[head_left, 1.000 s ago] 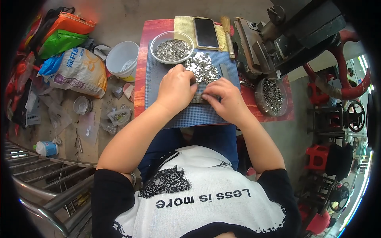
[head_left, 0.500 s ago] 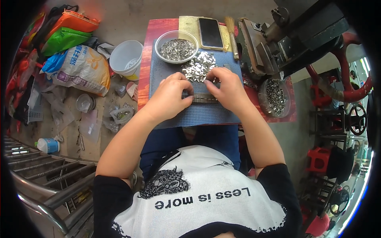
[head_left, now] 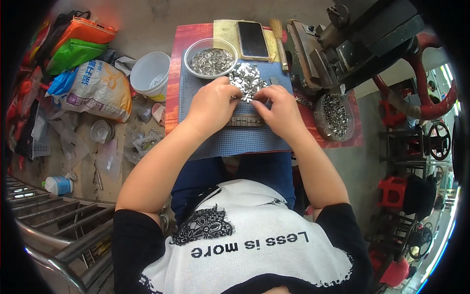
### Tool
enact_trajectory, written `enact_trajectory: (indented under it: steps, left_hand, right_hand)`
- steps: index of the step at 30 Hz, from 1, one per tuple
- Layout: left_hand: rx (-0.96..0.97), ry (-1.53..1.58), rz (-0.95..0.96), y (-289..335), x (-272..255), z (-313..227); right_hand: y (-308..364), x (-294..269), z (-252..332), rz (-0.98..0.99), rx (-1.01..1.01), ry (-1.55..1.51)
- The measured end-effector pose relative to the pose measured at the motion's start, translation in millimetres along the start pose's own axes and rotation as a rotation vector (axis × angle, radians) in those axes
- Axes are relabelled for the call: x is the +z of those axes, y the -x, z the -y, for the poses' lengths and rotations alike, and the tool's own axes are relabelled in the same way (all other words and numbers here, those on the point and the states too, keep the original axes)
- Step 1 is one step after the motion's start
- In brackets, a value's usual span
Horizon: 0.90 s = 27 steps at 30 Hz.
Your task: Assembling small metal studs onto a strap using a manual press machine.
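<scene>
A pile of small shiny metal pieces [head_left: 247, 80] lies on a blue textured mat [head_left: 220, 144]. My left hand [head_left: 214, 105] is at the pile's near left edge, fingers curled and thumb pressed in; any piece between them is too small to make out. At the near right edge, my right hand [head_left: 280, 110] has its fingertips and thumb drawn together by the pieces, and what they hold cannot be made out. Just below both hands lies a slotted metal bar [head_left: 246, 121], partly covered by the left hand.
A clear bowl [head_left: 211, 58] of metal pieces stands behind my left hand. Beyond the pile are a phone [head_left: 253, 39] and a straw brush [head_left: 279, 45]. A second bowl [head_left: 336, 117] sits right, beneath a heavy machine [head_left: 357, 54]. A white bucket [head_left: 150, 73] stands left.
My left hand has moved off the slotted bar, forward to the pile, so more of the bar shows. My right hand stays near the pile's edge. The whole view has shifted slightly.
</scene>
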<state>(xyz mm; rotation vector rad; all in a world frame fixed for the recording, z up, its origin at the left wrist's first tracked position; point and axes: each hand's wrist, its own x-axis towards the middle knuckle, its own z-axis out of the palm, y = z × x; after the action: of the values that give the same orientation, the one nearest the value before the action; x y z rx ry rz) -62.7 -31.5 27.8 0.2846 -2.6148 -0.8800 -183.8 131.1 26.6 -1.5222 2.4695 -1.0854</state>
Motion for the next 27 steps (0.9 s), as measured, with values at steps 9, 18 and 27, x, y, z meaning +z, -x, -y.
enact_trajectory:
  steps: [9, 18, 27]
  left_hand:
    - [0.118, -0.173, -0.025, -4, 16, 4]
    - [-0.2, 0.32, 0.098, 19, -20, -7]
    - [0.028, 0.15, 0.12, 29, -4, -1]
  right_hand:
    - [-7, 14, -3, -0.009, -0.116, 0.17]
    - [11, -7, 15, 0.262, -0.025, -0.229]
    - [6, -6, 17, 0.247, -0.213, -0.038]
